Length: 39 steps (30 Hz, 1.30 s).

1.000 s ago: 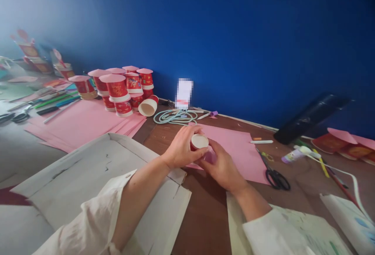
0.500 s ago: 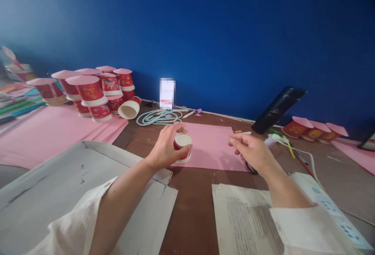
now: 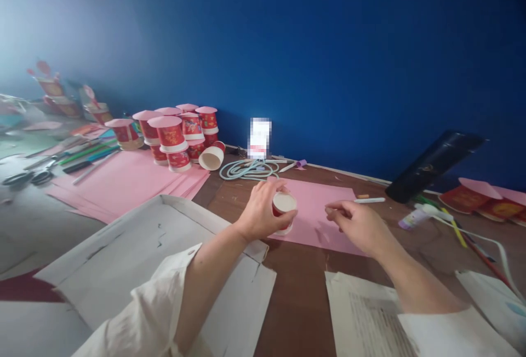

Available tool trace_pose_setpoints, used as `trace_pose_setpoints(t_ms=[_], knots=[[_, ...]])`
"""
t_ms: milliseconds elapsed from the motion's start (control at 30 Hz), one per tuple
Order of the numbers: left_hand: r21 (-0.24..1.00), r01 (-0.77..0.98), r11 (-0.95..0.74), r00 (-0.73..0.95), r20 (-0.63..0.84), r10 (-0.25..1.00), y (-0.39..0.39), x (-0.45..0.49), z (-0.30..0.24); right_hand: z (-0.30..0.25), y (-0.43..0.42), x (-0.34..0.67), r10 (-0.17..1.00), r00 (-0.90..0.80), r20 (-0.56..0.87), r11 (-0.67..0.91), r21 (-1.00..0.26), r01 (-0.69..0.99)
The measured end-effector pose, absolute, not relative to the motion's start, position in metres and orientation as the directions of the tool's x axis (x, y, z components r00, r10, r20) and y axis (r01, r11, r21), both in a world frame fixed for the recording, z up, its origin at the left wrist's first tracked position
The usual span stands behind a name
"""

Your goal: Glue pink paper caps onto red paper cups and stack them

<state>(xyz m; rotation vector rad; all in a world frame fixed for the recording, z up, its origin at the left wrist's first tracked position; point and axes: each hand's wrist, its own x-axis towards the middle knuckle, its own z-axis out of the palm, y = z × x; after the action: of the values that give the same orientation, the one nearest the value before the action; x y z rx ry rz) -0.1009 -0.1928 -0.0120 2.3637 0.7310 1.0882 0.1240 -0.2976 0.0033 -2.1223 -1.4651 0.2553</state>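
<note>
My left hand (image 3: 261,214) is wrapped around a small red paper cup (image 3: 284,205) that stands upside down, white base up, on a pink paper sheet (image 3: 314,203). My right hand (image 3: 356,224) hovers just right of the cup over the same sheet. Its fingers are curled with the thumb against the forefinger, and I cannot make out anything in them. A white pen (image 3: 370,200) lies just beyond that hand.
Stacked red cups with pink tops (image 3: 176,130) and one tipped cup (image 3: 211,157) sit at the back left on pink sheets (image 3: 123,182). A coiled cable (image 3: 246,171), a black bottle (image 3: 431,165), a glue stick (image 3: 413,217), white cardboard (image 3: 135,247) and printed paper (image 3: 370,318) surround me.
A second ago both hands were on the cup. My right hand let go and swung out to the right, then came partway back. My left hand kept hold of the cup.
</note>
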Motion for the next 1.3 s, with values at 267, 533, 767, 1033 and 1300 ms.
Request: trace_pose_setpoints(t_ms=[267,533,767,1033,1300], knots=[[0.579,0.249,-0.776,0.526,0.592,0.611,-0.192,-0.099,-0.015,0.023,-0.197,0.107,0.954,0.249,0.168,-0.177,-0.358,0.917],[0.601,0.205,-0.773,0.514,0.606,0.607,-0.191,-0.098,-0.017,0.025,-0.112,0.104,0.965,0.21,0.159,-0.178,-0.197,0.964],[0.614,0.178,-0.769,0.498,0.618,0.608,-0.19,-0.097,-0.019,0.017,-0.073,0.084,0.996,-0.018,0.088,0.036,-0.211,0.977],[0.612,0.145,-0.778,0.468,0.65,0.599,-0.19,-0.095,-0.024,0.039,-0.058,0.13,0.988,0.118,0.098,-0.092,-0.239,0.967],[0.606,0.151,-0.781,0.465,0.653,0.597,-0.189,-0.095,-0.022,0.033,-0.073,0.195,0.92,0.371,0.127,-0.318,-0.312,0.895]])
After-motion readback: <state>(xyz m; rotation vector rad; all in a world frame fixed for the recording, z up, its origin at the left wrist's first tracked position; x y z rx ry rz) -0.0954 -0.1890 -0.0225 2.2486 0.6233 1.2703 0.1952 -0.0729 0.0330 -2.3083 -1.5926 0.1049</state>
